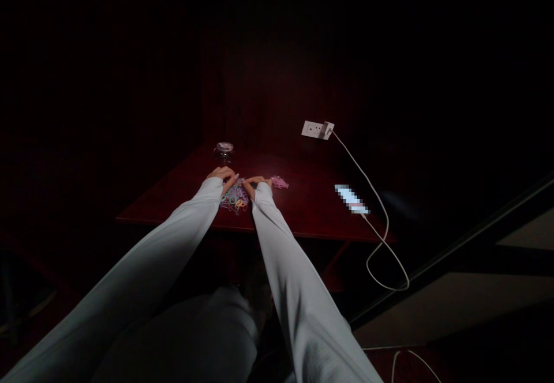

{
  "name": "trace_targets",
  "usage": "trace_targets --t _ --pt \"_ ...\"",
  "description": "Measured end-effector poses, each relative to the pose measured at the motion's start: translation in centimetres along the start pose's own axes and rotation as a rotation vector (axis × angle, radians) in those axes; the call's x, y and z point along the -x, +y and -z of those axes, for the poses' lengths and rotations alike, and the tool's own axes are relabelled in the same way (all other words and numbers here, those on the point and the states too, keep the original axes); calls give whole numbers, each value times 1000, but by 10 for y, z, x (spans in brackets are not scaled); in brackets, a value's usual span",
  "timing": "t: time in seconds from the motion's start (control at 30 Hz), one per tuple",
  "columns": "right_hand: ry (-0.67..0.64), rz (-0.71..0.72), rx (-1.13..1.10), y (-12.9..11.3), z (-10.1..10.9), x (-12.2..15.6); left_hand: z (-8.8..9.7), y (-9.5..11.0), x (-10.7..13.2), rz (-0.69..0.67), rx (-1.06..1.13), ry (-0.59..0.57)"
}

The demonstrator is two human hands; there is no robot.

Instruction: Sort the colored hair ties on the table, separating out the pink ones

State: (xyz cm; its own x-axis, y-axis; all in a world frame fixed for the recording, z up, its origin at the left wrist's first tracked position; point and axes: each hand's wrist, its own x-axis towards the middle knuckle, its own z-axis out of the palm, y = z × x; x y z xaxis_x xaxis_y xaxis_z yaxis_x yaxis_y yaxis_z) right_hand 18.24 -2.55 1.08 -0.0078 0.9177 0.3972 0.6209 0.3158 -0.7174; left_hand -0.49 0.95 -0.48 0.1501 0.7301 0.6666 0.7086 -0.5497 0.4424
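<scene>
A pile of small coloured elastic bands (236, 200), mostly purple with some green, yellow and orange, lies on the dark red table between my hands. My left hand (222, 174) rests at the pile's upper left edge, its fingers bent together against the bands. Opposite it, at the upper right edge, my right hand (258, 183) has its fingers curled in a pinch. What either pinch holds is too small to make out. Just beyond my right hand sits a separate heap of pink bands (280, 183).
A clear jar with a lid (224, 151) stands behind my left hand. To the right lies a lit phone (352, 199), its white cable (367, 181) running to a wall socket (312, 130) and looping off the edge of the table (173, 198). The surroundings are very dark.
</scene>
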Motion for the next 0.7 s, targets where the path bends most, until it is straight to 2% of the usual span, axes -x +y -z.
trace_targets --t 0.7 --pt "47 13 41 -2 -2 2 3 3 -2 11 4 -38"
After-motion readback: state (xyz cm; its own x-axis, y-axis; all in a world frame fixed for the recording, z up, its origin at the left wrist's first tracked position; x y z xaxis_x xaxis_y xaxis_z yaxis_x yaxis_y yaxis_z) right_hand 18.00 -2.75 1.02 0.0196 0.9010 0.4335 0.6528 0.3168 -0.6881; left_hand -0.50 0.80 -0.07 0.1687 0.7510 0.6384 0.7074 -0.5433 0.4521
